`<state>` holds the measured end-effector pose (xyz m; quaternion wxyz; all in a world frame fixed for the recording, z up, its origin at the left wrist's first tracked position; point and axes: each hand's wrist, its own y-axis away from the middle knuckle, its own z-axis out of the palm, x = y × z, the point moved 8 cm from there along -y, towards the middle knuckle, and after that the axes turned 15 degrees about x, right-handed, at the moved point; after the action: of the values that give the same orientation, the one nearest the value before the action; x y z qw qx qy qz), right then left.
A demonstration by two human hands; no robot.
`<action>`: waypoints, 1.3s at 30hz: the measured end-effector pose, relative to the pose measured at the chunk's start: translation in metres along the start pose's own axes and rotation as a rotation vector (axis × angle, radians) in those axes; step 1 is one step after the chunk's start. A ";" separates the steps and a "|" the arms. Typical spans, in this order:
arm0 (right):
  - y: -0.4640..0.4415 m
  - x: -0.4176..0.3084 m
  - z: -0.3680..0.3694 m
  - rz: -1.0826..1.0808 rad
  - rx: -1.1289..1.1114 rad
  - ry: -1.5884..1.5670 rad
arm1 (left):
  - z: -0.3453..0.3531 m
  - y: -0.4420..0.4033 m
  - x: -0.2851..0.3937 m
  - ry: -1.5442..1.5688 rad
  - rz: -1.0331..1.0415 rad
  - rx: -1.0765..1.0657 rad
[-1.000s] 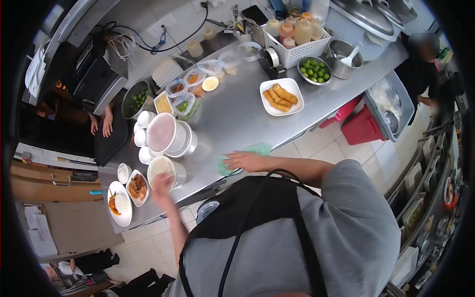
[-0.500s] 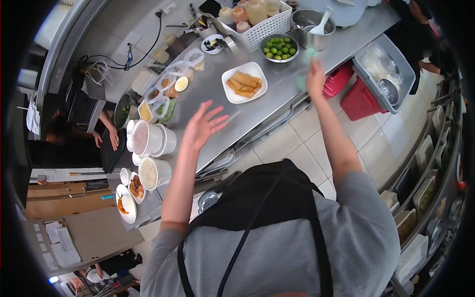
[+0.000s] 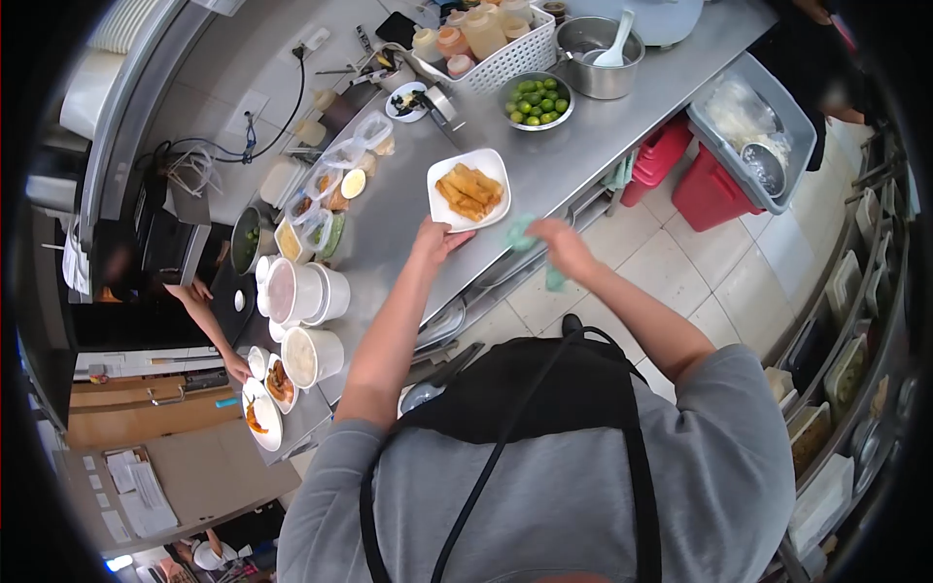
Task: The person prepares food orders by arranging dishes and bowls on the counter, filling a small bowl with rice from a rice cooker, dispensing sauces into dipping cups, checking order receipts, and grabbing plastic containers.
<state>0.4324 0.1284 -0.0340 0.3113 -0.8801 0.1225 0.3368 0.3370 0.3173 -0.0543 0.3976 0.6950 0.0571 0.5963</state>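
My left hand (image 3: 440,241) grips the near edge of a white square plate (image 3: 438,205), which carries several golden fried rolls (image 3: 470,189). Pinched in my right hand (image 3: 564,249) is a thin green cloth (image 3: 523,234), hanging over the front edge of the steel counter (image 3: 398,209). Beyond the plate stands a metal bowl of green limes (image 3: 536,101). Stacked white tubs (image 3: 294,292) and an open tub (image 3: 312,357) stand left of my left hand.
A co-worker's hand (image 3: 236,367) touches a plate (image 3: 262,416) at the far left. Bottles fill a white basket (image 3: 508,58) beside a steel pot (image 3: 600,68). Red bins (image 3: 707,191) and a grey tub (image 3: 777,199) stand right of the counter. Shelving (image 3: 841,374) lines the right side.
My left hand has come down onto the plate of rolls. My right hand has moved back left with a green cloth. The co-worker's arm has reached to the plates at the left.
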 end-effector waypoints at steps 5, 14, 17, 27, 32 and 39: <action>-0.106 0.032 -0.022 0.246 0.304 0.027 | -0.053 0.030 -0.030 -0.155 -0.086 -0.032; -0.147 -0.010 0.090 -0.099 -0.377 0.240 | -0.071 0.058 -0.052 -0.061 -0.066 0.042; -0.147 -0.005 0.060 0.008 -0.517 0.300 | -0.082 0.067 -0.052 -0.034 -0.068 0.077; -0.121 0.021 0.109 -0.147 0.033 0.485 | -0.201 0.108 -0.068 0.148 0.006 0.189; -0.092 -0.105 0.228 -0.354 -0.236 0.066 | -0.227 0.141 -0.053 0.210 0.010 0.300; -0.034 -0.148 0.218 -0.342 -0.599 -0.122 | -0.226 0.120 -0.050 0.319 0.027 0.306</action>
<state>0.2241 0.2932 -0.0450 0.0977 -0.9185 -0.1498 0.3526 0.0778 0.3179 -0.0247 0.2652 0.6450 0.1997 0.6883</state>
